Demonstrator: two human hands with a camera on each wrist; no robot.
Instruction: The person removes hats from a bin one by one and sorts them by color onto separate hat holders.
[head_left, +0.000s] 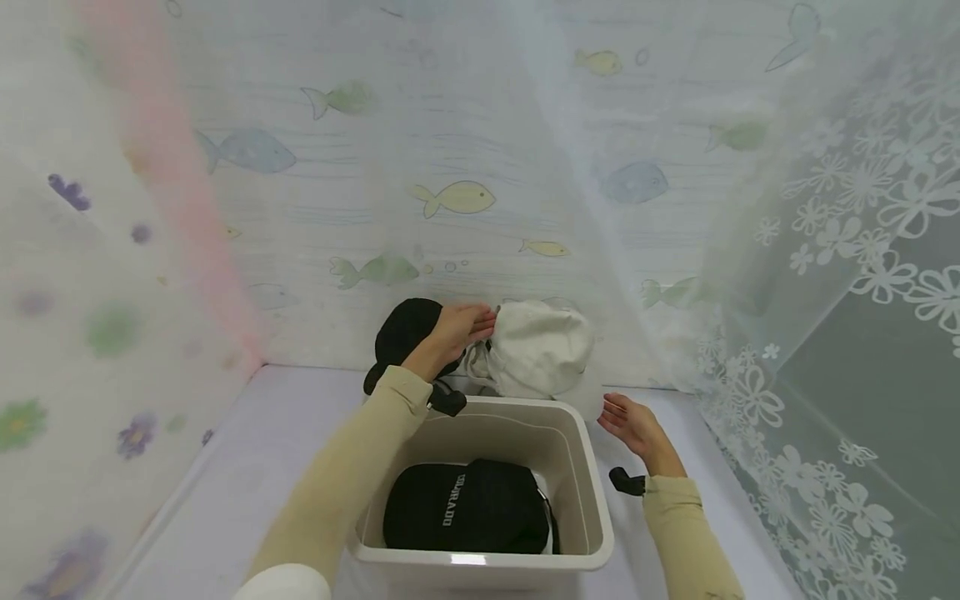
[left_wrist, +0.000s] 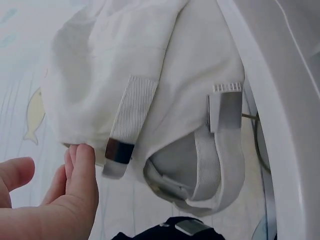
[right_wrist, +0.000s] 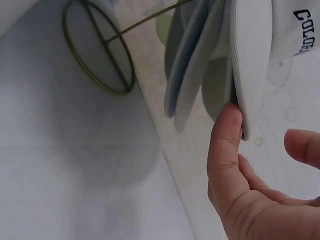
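A white cap point(head_left: 540, 350) sits at the back, behind the bin, with more pale brims stacked under it in the right wrist view. My left hand point(head_left: 461, 329) is at its back edge, straight fingertips against the rim beside the strap point(left_wrist: 137, 102) and thumb held apart. On the other side, my right hand point(head_left: 633, 425) touches the tip of the brim point(right_wrist: 252, 65) with its index finger, thumb spread away from it. Behind my left wrist stands a black cap point(head_left: 405, 329). Another black cap point(head_left: 495, 508) with white lettering lies in the beige bin point(head_left: 600, 533).
A brass wire stand point(right_wrist: 150, 20) with a ring base shows under the white caps. A fish-print curtain point(head_left: 457, 125) hangs right behind them. Sheer curtain with white flowers point(head_left: 757, 396) borders the right side, and a flowered curtain point(head_left: 112, 325) the left.
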